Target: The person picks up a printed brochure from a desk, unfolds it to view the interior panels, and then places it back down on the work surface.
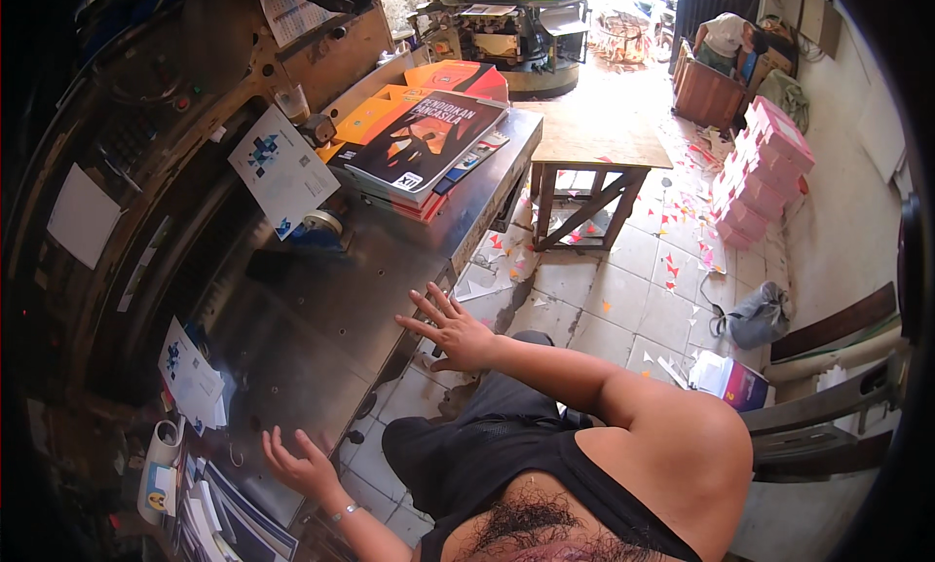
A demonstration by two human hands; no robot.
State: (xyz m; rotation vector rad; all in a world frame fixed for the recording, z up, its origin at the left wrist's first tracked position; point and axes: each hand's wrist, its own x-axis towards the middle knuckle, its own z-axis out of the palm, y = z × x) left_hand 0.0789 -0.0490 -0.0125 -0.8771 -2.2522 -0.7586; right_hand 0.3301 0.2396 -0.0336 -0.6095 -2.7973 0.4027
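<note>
Saw nothing gripped by either hand: right hand (453,336) spread wide at the right edge of the table (336,318), left hand (304,465) half open, fingers loosely bent, near the lower end of that edge. Could not tell whether touching or just above. Found booklets (243,521) by the lower left corner, nearest the left hand, and books (433,138) piled towards the upper right corner, well apart from both. Judged a slide possible there, from glossy covers, uneven layers and any knock. Feared too for the sheets (292,177) along the left edge, thin enough to slip or crease if brushed, and for footing, given loose scraps (672,267) on smooth tiles (589,343). Noted dull, flat steel under small dark spots; square-cornered books; fanned booklets beside a hollow-ended roll (159,453); past the upper right corner, a wooden stand (596,145), diagonally braced, and boxy pink bundles (758,187), unevenly stacked.
</note>
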